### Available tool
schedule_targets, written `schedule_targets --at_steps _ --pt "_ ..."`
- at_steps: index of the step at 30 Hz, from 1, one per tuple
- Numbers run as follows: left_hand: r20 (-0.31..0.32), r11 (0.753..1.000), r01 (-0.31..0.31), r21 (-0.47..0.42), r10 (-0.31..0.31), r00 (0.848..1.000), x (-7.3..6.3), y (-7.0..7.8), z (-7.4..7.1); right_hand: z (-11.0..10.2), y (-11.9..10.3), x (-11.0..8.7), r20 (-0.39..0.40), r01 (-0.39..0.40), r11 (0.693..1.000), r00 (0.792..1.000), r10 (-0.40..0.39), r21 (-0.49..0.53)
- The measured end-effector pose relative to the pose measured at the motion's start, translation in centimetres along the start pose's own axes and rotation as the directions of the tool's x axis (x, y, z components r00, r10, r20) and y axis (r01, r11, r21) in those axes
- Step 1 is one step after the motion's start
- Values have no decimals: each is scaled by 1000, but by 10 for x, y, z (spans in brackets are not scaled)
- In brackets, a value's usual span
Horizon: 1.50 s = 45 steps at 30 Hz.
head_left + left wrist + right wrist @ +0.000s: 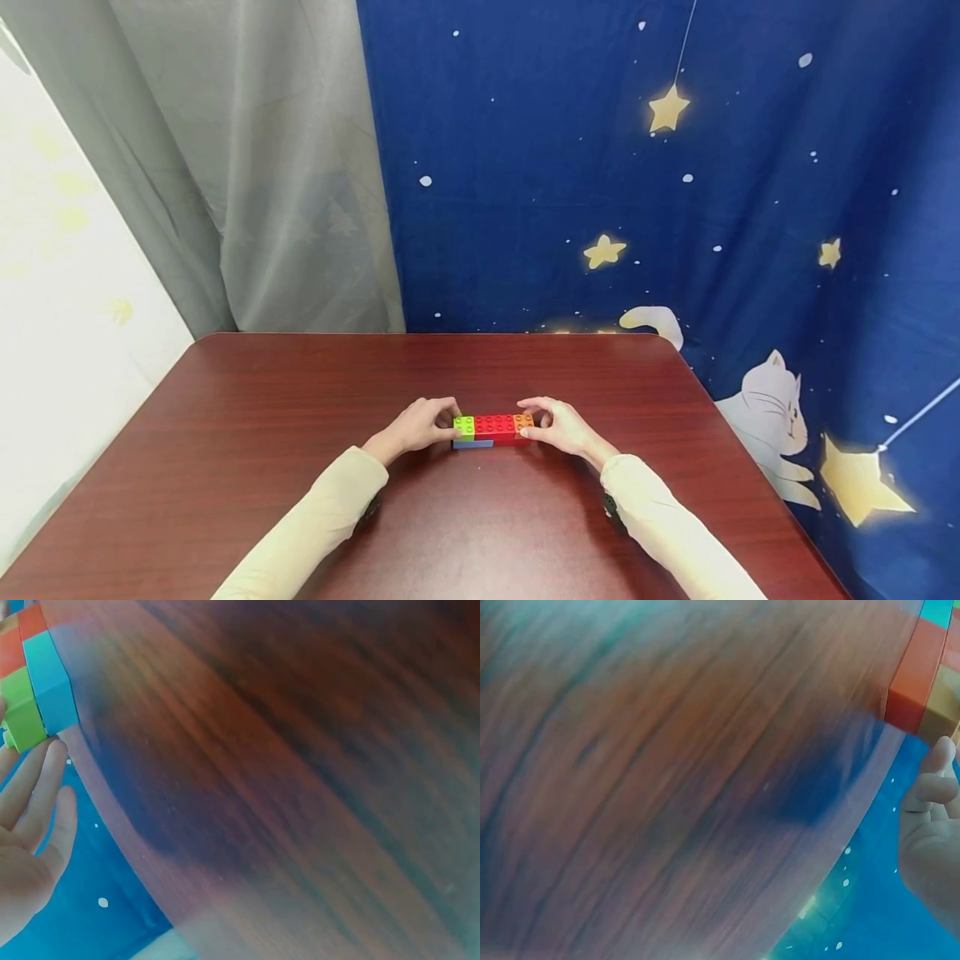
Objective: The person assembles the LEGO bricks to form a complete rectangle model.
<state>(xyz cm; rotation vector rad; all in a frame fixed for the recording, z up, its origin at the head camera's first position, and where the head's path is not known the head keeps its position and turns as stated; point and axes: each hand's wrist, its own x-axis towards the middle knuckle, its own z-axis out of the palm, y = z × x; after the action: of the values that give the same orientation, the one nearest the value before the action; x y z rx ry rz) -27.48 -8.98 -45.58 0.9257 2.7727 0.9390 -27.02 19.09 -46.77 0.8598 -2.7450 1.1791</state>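
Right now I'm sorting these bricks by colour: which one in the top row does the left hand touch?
The green brick, at the row's left end against the left hand; the red brick sits mid-row, the orange brick by the right hand.

Grey curtain [247, 167]; starry blue backdrop [675, 208]

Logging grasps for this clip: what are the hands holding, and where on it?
A row of toy bricks on the table: the left hand grips its green end, the right hand its orange end.

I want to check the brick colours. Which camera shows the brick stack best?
The head view: the whole brick stack lies between both hands. The left wrist view shows only its green and blue end, the right wrist view only its red and orange end.
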Motion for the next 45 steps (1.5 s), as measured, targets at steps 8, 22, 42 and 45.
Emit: schedule_targets --at_steps 8,22,42,45 --pt "9 1000 7 -5 -7 1000 1 2 -2 -5 5 -2 23 -67 998 997 67 3" --pt "39 999 49 -17 -49 998 2 5 -6 -6 3 -2 32 -115 993 993 115 14" --pt "34 1000 16 20 -17 999 -2 4 -4 -4 4 -6 61 -87 995 995 84 39" --pt "29 1000 12 22 -13 1000 -2 4 -3 -3 6 -7 77 -83 996 994 80 41"
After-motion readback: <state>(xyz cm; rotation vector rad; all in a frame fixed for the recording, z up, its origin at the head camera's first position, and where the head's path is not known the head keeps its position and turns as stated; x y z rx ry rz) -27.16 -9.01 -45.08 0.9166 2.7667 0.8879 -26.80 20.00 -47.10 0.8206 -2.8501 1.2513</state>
